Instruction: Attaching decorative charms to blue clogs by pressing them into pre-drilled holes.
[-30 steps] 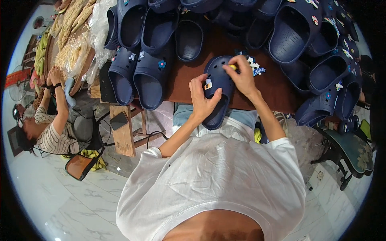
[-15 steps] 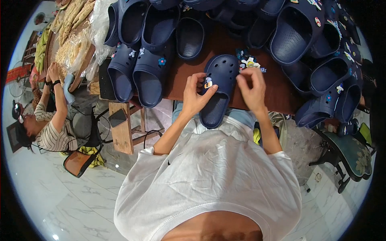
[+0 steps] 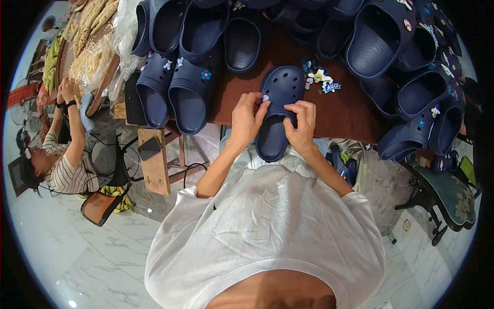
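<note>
A navy clog [image 3: 282,85] with holes in its upper lies at the table's front edge, its heel toward my body. My left hand [image 3: 248,119] is closed at the clog's left side, thumb and fingertips near a small pale charm [image 3: 265,98] on the upper. What lies between those fingertips is partly hidden. My right hand [image 3: 302,123] pinches the right rim of the clog's opening, fingers over the upper and thumb near the inside. Just right of the toe is a small heap of colourful charms [image 3: 320,77].
Finished-looking navy clogs with charms [image 3: 189,87] stand at the left; more are piled at the right [image 3: 419,92]. A phone [image 3: 150,148] rests on a wooden stool [image 3: 154,167]. Another person [image 3: 67,154] works at the far left. A chair [image 3: 447,198] stands at the right.
My right hand has come down and left from beside the charm heap to the clog's opening rim. My left thumb has moved up, and the orange-and-white charm by it no longer shows.
</note>
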The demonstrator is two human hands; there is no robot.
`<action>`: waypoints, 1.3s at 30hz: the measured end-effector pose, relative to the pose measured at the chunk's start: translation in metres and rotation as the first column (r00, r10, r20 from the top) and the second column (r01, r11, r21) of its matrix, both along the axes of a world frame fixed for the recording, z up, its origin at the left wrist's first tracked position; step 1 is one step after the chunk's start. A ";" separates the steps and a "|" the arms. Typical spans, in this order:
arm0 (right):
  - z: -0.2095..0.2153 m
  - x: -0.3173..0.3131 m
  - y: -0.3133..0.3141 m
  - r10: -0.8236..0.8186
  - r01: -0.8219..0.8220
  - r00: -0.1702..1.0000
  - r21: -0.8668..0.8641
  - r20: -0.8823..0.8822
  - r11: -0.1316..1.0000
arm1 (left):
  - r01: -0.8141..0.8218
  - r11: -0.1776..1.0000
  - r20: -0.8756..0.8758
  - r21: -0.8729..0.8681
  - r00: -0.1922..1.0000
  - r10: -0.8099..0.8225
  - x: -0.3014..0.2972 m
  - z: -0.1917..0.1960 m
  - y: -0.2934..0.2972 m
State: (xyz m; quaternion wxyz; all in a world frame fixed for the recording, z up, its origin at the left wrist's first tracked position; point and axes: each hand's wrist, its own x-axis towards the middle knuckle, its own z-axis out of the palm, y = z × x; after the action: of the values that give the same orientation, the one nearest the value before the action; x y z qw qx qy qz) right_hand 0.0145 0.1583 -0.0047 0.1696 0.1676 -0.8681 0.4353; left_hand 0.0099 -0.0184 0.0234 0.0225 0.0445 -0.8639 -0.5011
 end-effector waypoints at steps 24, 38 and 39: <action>0.045 -0.055 0.024 0.291 -0.292 0.956 0.017 0.047 0.956 | -0.114 0.966 -0.080 0.232 0.988 0.135 0.022 -0.015 0.011; 0.025 -0.115 -0.003 0.765 -0.826 0.562 0.172 0.314 0.537 | -0.034 0.997 -0.299 -0.064 0.954 0.014 0.025 -0.037 0.015; 0.025 -0.114 -0.003 0.763 -0.823 0.567 0.173 0.311 0.541 | -0.033 0.997 -0.293 -0.069 0.956 0.011 0.025 -0.037 0.014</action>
State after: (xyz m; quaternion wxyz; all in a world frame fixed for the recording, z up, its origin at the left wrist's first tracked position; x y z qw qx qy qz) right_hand -0.1000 0.1555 0.0207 -0.1617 0.5231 -0.7635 0.3425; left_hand 0.0351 -0.0040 -0.0138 0.1570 -0.0213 -0.8683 -0.4701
